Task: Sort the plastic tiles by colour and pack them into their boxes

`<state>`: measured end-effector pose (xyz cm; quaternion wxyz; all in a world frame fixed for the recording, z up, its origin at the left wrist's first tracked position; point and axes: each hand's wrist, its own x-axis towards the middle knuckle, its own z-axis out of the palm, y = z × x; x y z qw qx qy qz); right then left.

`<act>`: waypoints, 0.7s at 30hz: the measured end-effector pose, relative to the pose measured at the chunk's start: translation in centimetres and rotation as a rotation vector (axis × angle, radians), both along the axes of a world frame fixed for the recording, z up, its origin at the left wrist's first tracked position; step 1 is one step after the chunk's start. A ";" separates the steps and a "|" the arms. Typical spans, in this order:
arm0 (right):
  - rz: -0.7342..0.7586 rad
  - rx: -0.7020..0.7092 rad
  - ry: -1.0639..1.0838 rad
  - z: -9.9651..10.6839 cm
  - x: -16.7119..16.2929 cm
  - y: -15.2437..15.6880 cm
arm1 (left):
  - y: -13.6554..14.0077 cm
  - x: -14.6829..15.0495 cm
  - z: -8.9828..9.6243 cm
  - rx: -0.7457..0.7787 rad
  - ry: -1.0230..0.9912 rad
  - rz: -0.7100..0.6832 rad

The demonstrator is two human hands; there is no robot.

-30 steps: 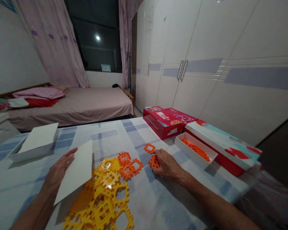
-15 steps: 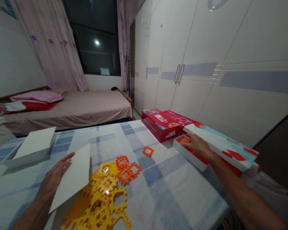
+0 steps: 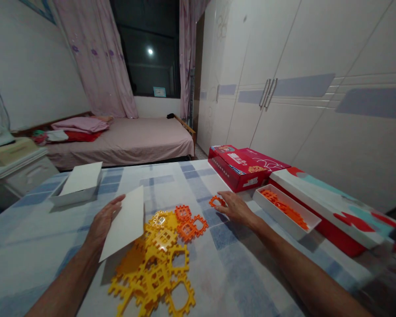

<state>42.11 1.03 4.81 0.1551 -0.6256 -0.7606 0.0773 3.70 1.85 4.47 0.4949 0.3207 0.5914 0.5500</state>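
My left hand point(image 3: 104, 222) holds a white panel point(image 3: 125, 222) tilted beside a pile of yellow toothed building pieces point(image 3: 158, 259). Whether it is a loose card or a box's side I cannot tell. My right hand point(image 3: 237, 209) has its thumb and fingers closed around the edges of a single orange toothed building piece point(image 3: 214, 202) on the tablecloth. Several more orange pieces point(image 3: 187, 230) lie against the upper right of the yellow pile. A narrow white box point(image 3: 287, 222) with orange pieces inside stands right of my right hand.
A red printed box point(image 3: 237, 169) stands at the back right, with a long red and white patterned box point(image 3: 336, 211) beside it. Another white box point(image 3: 75, 193) is at the back left of the checked tablecloth point(image 3: 185, 174). Beyond are a bed and wardrobe.
My right hand has come out of the narrow white box and moved left to the single orange piece. My left hand keeps holding the white panel. The camera view has turned slightly left.
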 end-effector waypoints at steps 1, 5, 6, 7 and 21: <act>-0.009 0.001 -0.034 -0.2 -0.4 0.2 | 0.0 0.1 0.1 0.018 -0.005 0.004; -0.028 0.034 -0.028 -0.2 -1.0 0.3 | -0.1 0.6 0.4 0.084 -0.036 0.026; -0.021 0.040 0.007 0.1 -1.2 0.0 | -0.1 0.7 0.5 0.085 -0.049 0.030; -0.003 0.042 0.046 0.4 -1.6 -0.3 | -0.2 0.8 0.6 0.085 -0.059 0.036; 0.134 -0.068 0.013 0.6 -10.0 -5.1 | 0.1 0.3 -0.2 0.111 -0.031 0.008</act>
